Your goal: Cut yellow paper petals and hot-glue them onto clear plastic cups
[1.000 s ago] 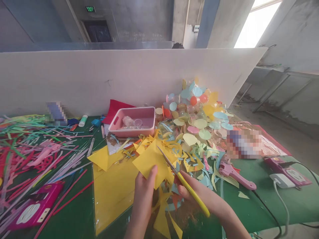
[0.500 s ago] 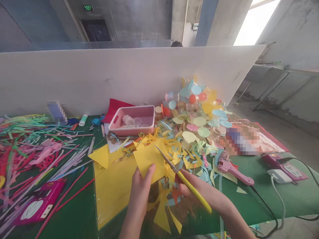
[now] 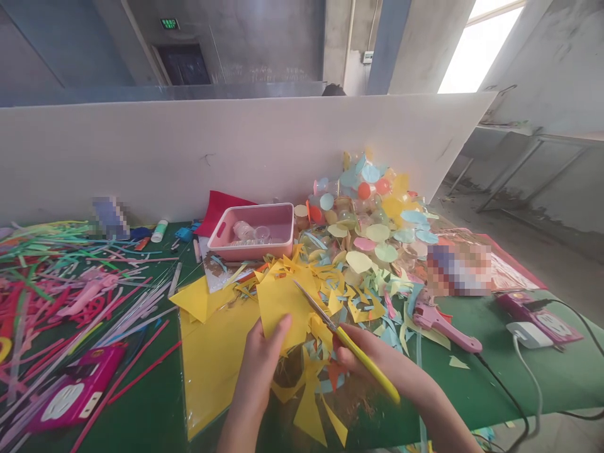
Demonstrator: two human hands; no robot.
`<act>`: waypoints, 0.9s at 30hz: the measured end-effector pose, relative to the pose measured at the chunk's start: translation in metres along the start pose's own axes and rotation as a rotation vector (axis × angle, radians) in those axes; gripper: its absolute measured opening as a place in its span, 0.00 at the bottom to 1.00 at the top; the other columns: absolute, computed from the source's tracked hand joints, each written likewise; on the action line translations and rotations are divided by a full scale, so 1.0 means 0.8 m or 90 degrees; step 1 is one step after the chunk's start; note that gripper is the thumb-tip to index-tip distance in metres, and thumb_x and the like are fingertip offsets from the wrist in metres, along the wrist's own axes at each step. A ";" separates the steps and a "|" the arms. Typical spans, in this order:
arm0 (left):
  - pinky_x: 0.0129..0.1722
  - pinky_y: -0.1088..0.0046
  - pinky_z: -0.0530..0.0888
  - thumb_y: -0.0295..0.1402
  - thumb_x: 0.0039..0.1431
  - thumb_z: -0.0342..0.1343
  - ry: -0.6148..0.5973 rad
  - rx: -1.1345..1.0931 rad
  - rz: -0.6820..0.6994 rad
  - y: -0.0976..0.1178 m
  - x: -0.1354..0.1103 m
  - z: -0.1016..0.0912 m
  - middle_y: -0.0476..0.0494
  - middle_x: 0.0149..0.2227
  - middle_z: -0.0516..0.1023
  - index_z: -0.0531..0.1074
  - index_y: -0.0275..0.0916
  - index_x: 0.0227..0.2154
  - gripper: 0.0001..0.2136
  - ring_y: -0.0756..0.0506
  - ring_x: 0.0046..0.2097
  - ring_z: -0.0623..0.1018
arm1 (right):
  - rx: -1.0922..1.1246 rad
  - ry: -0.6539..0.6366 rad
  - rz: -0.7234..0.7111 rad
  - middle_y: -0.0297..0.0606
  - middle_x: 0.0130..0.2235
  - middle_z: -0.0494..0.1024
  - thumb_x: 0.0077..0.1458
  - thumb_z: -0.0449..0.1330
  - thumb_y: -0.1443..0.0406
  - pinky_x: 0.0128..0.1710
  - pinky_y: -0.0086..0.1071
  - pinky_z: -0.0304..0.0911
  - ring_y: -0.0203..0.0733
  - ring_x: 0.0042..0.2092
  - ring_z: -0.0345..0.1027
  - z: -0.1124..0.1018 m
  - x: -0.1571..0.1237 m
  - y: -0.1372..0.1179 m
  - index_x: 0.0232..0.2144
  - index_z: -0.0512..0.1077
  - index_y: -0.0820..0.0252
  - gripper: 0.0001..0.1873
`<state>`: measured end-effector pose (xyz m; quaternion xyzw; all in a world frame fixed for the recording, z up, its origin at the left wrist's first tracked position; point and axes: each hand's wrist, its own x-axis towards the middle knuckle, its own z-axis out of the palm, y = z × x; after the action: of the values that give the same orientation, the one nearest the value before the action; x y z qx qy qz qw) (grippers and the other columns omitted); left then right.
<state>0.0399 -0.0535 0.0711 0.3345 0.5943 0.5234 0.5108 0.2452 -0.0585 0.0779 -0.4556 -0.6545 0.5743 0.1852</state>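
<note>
My left hand point(image 3: 263, 357) pinches a piece of yellow paper point(image 3: 279, 304) at its lower edge, thumb on top. In my right hand point(image 3: 365, 353) are scissors point(image 3: 349, 345) with yellow handles, their blades pointing up and left at the right edge of the paper. Whether the blades are apart is hard to make out. Under and around both hands lie many yellow paper scraps point(image 3: 309, 402). Left of my left hand rests a large yellow sheet point(image 3: 207, 371) in a clear sleeve, with a folded yellow piece point(image 3: 192, 298) on it.
A pink bin point(image 3: 255, 251) holding clear plastic cups stands behind the scraps. To its right rises a heap of cups with coloured paper discs point(image 3: 377, 233). A pink glue gun point(image 3: 446, 327) and a power strip point(image 3: 542, 319) lie right; coloured strips point(image 3: 101, 270) spread left. A white board point(image 3: 189, 151) stands behind.
The yellow paper in my left hand has turned and shifted slightly, and my left hand has moved a little down. The scissors stay nearly in place. The view has tipped up slightly.
</note>
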 end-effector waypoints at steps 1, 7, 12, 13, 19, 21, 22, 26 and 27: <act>0.46 0.66 0.75 0.46 0.48 0.64 -0.013 0.003 0.000 0.000 0.001 -0.003 0.35 0.49 0.80 0.77 0.36 0.44 0.22 0.36 0.51 0.79 | -0.010 -0.009 -0.003 0.31 0.32 0.65 0.54 0.48 0.33 0.32 0.30 0.53 0.37 0.32 0.54 -0.002 -0.001 -0.001 0.34 0.61 0.58 0.34; 0.47 0.63 0.76 0.48 0.46 0.66 -0.103 0.071 -0.037 0.007 0.011 -0.024 0.35 0.48 0.81 0.77 0.37 0.44 0.25 0.34 0.50 0.79 | -0.027 -0.022 0.017 0.33 0.32 0.68 0.53 0.47 0.32 0.34 0.30 0.54 0.38 0.33 0.56 -0.006 -0.002 -0.010 0.33 0.61 0.56 0.34; 0.49 0.60 0.76 0.49 0.46 0.65 -0.115 0.087 -0.052 0.016 0.013 -0.032 0.34 0.49 0.81 0.77 0.38 0.46 0.27 0.33 0.52 0.78 | -0.033 0.003 0.028 0.30 0.29 0.63 0.53 0.49 0.33 0.30 0.30 0.49 0.36 0.31 0.52 -0.003 0.004 -0.004 0.30 0.63 0.58 0.35; 0.49 0.60 0.76 0.49 0.47 0.65 -0.110 0.082 -0.056 0.017 0.012 -0.031 0.34 0.50 0.80 0.76 0.39 0.47 0.27 0.33 0.53 0.78 | -0.031 0.004 0.035 0.30 0.29 0.62 0.53 0.49 0.33 0.30 0.30 0.49 0.35 0.30 0.51 -0.002 0.004 -0.003 0.30 0.62 0.59 0.35; 0.47 0.64 0.78 0.42 0.49 0.65 -0.117 -0.087 -0.064 0.016 0.003 -0.018 0.37 0.57 0.75 0.67 0.45 0.59 0.33 0.35 0.54 0.77 | -0.013 0.011 0.060 0.29 0.28 0.61 0.54 0.49 0.34 0.29 0.29 0.48 0.35 0.30 0.51 0.001 0.005 -0.002 0.29 0.61 0.59 0.34; 0.45 0.66 0.79 0.41 0.50 0.65 -0.109 -0.151 -0.055 0.014 -0.001 -0.012 0.37 0.56 0.76 0.64 0.45 0.61 0.34 0.36 0.53 0.78 | -0.018 0.019 0.069 0.28 0.28 0.60 0.55 0.50 0.35 0.28 0.29 0.46 0.34 0.29 0.50 0.002 0.005 -0.003 0.29 0.61 0.59 0.33; 0.45 0.66 0.79 0.40 0.50 0.65 -0.099 -0.173 -0.046 0.012 -0.003 -0.009 0.36 0.55 0.77 0.64 0.44 0.61 0.34 0.37 0.52 0.79 | -0.017 0.021 0.073 0.28 0.28 0.58 0.55 0.50 0.35 0.28 0.29 0.46 0.34 0.29 0.49 0.002 0.005 -0.002 0.29 0.60 0.59 0.32; 0.46 0.67 0.78 0.39 0.48 0.66 -0.048 -0.218 -0.023 0.004 -0.003 -0.002 0.37 0.51 0.79 0.66 0.41 0.60 0.34 0.38 0.49 0.80 | 0.005 0.022 0.049 0.27 0.27 0.56 0.54 0.51 0.35 0.27 0.28 0.45 0.33 0.29 0.47 0.002 0.007 0.000 0.28 0.59 0.58 0.33; 0.47 0.67 0.78 0.39 0.48 0.66 -0.036 -0.221 -0.022 0.002 -0.002 -0.001 0.37 0.50 0.80 0.66 0.41 0.60 0.34 0.38 0.50 0.80 | 0.011 0.018 0.035 0.27 0.27 0.56 0.54 0.50 0.34 0.27 0.28 0.46 0.33 0.29 0.47 0.002 0.007 0.000 0.28 0.59 0.58 0.33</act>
<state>0.0398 -0.0552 0.0728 0.2458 0.4863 0.5997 0.5861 0.2411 -0.0551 0.0756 -0.4801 -0.6340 0.5783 0.1822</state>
